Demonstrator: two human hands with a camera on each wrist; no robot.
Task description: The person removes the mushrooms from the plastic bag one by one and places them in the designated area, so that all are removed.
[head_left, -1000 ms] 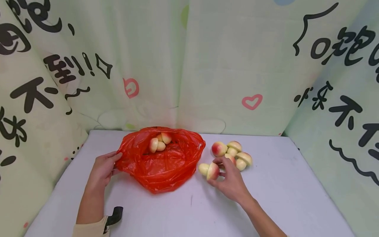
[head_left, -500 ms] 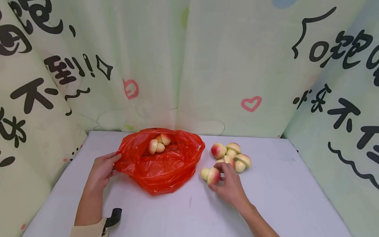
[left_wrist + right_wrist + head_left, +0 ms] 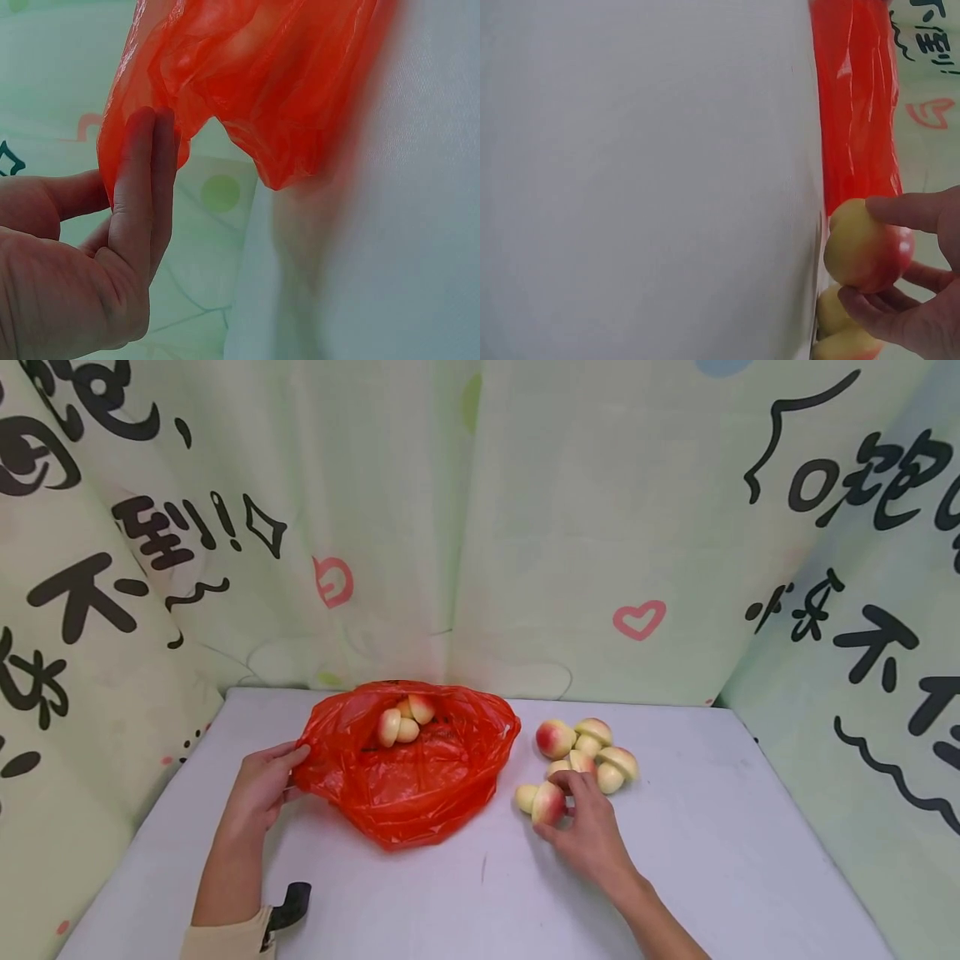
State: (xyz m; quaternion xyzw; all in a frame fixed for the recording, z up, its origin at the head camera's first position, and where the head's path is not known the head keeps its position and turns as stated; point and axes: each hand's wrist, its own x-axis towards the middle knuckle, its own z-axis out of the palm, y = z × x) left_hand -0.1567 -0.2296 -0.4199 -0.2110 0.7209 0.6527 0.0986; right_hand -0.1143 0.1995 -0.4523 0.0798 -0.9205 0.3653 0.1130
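Note:
A red plastic bag (image 3: 420, 785) lies with its mouth open toward the viewer, and mushroom-shaped pieces (image 3: 405, 727) show inside. My left hand (image 3: 262, 785) pinches the bag's left rim; in the left wrist view the thumb and fingers of that hand (image 3: 112, 247) hold the thin red film (image 3: 247, 82). Right of the bag, my right hand (image 3: 588, 831) grips a yellow and red mushroom-shaped piece (image 3: 549, 803) by its cap, stem pointing left. The right wrist view has this piece (image 3: 870, 246) between the thumb and fingers of the hand (image 3: 930, 300).
Several similar mushroom-shaped pieces (image 3: 592, 735) lie grouped just beyond my right hand. The white table (image 3: 420, 910) meets a patterned pale green curtain (image 3: 540, 527) at its back edge, with more curtain on both sides. A black strap hangs at my left sleeve (image 3: 228, 939).
My right hand has shifted slightly right and down with the piece, a little farther from the bag. My left hand has stayed at the bag's rim.

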